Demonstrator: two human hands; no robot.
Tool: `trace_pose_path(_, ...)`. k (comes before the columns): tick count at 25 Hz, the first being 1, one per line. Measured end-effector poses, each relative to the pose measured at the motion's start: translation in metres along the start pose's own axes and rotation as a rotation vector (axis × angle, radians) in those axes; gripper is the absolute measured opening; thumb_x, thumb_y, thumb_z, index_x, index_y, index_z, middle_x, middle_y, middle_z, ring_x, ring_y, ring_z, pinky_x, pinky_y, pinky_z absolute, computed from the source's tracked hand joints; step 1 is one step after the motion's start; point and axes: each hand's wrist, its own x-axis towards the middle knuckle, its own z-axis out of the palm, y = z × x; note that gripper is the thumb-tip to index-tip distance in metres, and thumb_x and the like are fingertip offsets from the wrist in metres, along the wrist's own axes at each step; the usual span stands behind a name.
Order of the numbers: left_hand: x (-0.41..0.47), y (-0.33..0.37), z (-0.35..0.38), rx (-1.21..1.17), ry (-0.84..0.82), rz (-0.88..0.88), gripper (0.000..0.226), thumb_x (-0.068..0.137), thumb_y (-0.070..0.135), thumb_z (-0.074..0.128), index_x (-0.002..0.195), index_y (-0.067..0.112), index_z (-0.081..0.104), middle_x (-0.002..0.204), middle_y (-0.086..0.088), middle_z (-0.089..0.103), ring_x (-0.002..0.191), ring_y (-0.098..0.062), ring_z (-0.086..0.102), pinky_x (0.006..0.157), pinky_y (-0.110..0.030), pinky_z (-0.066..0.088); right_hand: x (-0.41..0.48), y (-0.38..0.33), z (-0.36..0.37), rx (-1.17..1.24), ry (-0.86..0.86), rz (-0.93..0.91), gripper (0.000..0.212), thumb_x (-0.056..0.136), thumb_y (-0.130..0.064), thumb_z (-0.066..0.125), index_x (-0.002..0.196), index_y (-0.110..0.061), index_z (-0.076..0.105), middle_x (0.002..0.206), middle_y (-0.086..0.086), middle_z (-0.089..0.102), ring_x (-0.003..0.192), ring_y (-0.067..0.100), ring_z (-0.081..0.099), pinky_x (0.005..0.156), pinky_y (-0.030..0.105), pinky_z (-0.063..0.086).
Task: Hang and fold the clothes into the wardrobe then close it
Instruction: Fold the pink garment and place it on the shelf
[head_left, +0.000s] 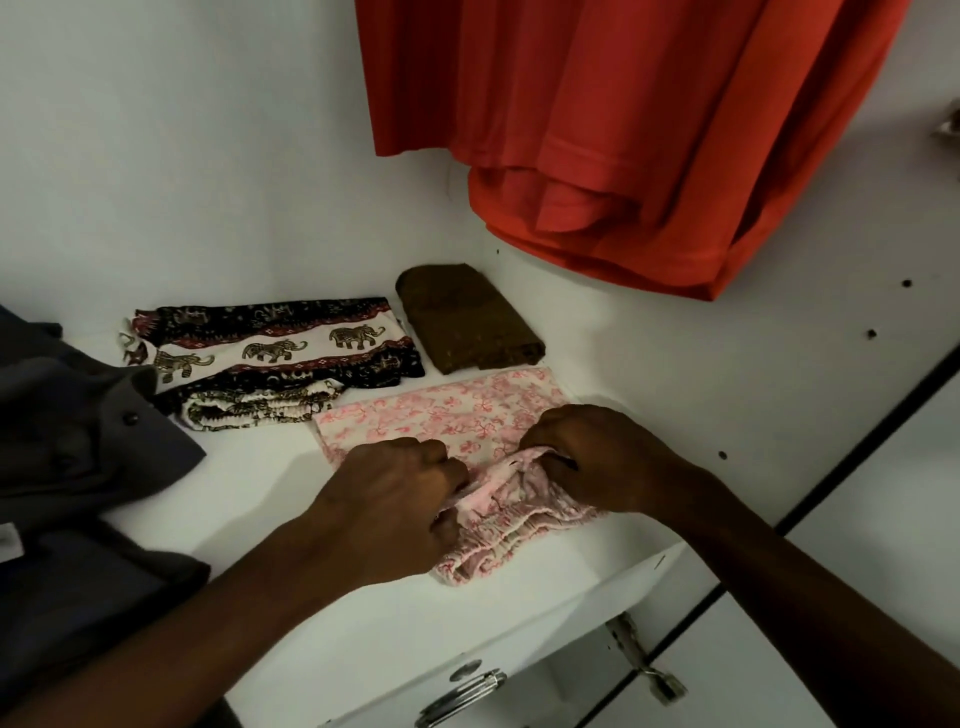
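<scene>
A pink patterned garment (452, 410) lies on the white wardrobe shelf (270, 467), its far half flat and its elastic waistband bunched near the shelf's front edge. My left hand (395, 499) pinches the waistband from the left. My right hand (592, 457) grips the same waistband from the right, fingers curled into the fabric. Behind it lie a folded elephant-print garment (275, 348) and a folded brown cloth (467, 322). An orange-red garment (623, 135) hangs above the shelf at the right.
Dark grey clothes (78, 447) are piled on the shelf's left side and hang over its edge. Below the shelf front are a metal drawer handle (462, 696) and a hinge (644, 660). The white door (883, 519) stands at the right.
</scene>
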Motion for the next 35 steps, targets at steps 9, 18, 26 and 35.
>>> trace_pose_path(9,-0.011,0.011,-0.032,-0.159,0.148,-0.004,0.044,0.085,0.049,0.042,0.112,0.028,0.07,0.094,0.009,0.067,0.078,-0.013,0.064,0.062,-0.032,0.058,-0.046,-0.007,-0.03,0.016,0.281,-0.124,0.029,0.084,-0.027,0.056,0.107,-0.025,0.074,0.1,-0.008,0.07,0.098,0.012,0.059,0.082,0.031,0.051)
trace_pose_path(18,-0.03,0.041,0.009,-0.144,-0.369,-0.182,0.083,0.093,0.083,0.026,0.159,0.049,-0.011,0.168,0.012,-0.027,0.154,-0.018,-0.03,0.126,-0.054,-0.007,-0.065,-0.003,0.05,0.051,0.058,-0.073,0.064,0.097,-0.075,0.022,0.157,-0.052,0.017,0.168,-0.018,0.014,0.157,0.01,0.008,0.126,0.044,0.018)
trace_pose_path(26,-0.019,0.036,0.019,-0.198,-0.197,-0.239,0.086,0.084,0.084,0.01,0.161,0.045,0.008,0.173,0.01,-0.005,0.159,-0.014,-0.01,0.127,-0.055,0.007,-0.055,0.009,0.055,0.013,0.209,0.027,0.058,0.096,-0.061,0.022,0.151,-0.049,0.036,0.163,-0.008,0.035,0.153,0.022,0.026,0.123,0.047,0.017)
trace_pose_path(35,-0.135,0.055,-0.014,-0.153,0.079,-0.451,0.07,0.096,0.076,0.027,0.158,0.042,0.025,0.173,0.012,-0.002,0.158,-0.007,-0.013,0.127,-0.043,0.001,-0.055,-0.092,0.055,0.254,0.607,-0.21,0.055,0.091,-0.044,0.061,0.142,-0.025,0.054,0.155,0.0,0.043,0.147,0.022,0.035,0.117,0.049,0.03)
